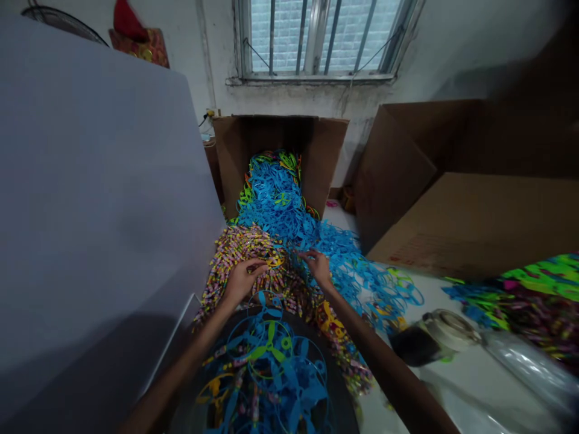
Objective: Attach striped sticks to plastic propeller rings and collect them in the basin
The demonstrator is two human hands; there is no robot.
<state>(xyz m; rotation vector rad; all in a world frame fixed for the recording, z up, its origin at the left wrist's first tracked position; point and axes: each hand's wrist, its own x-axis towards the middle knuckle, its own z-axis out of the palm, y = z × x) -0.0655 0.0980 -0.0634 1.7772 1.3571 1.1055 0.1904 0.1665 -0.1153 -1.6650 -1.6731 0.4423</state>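
Observation:
My left hand (242,280) reaches into a heap of multicoloured striped plastic sticks (239,256), its fingertips close to a yellow ring piece (274,261). My right hand (317,268) rests at the edge where those sticks meet a tangle of blue plastic propeller rings (275,205). Whether either hand grips anything is hidden by the fingers. Below my forearms, a dark round tub (344,386) holds blue propeller rings with green and yellow parts.
The tangle spills from an open cardboard box (280,135) by the barred window (316,36). A large grey board (99,181) fills the left side. More cardboard boxes (452,205) stand to the right, above a colourful heap (534,301), a tape roll (446,330) and clear plastic (529,367).

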